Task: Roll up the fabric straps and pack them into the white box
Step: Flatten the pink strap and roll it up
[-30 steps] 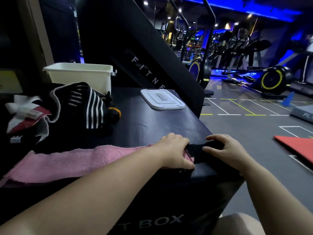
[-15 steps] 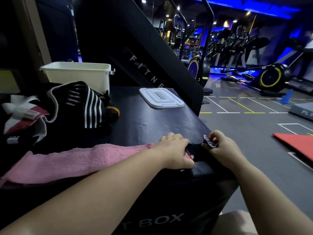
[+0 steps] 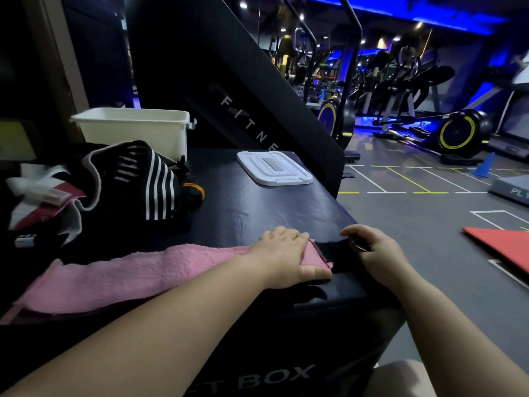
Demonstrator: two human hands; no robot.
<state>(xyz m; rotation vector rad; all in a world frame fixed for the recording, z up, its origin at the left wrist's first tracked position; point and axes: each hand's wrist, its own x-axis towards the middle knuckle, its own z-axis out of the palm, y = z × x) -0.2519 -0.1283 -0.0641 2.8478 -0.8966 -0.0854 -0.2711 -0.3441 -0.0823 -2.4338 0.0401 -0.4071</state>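
A long pink fabric strap [image 3: 120, 276] lies flat across the front of the black padded box top [image 3: 257, 207]. Its right end carries a black section [image 3: 337, 253]. My left hand [image 3: 289, 253] presses flat on the pink end, fingers straight. My right hand [image 3: 375, 250] pinches the tip of the black section at the box's right edge, folding it over. The white box [image 3: 134, 133] stands open at the back left. A heap of black and white striped straps [image 3: 137, 184] lies in front of the white box.
The white lid [image 3: 273, 170] lies flat at the back right of the box top. A tall black machine panel [image 3: 243, 104] rises behind. To the right the box top ends above the gym floor, where a red mat [image 3: 503, 245] lies.
My left hand has flattened and slid a little left, uncovering the pink end. My right hand has lifted and curled the black tip of the strap inward.
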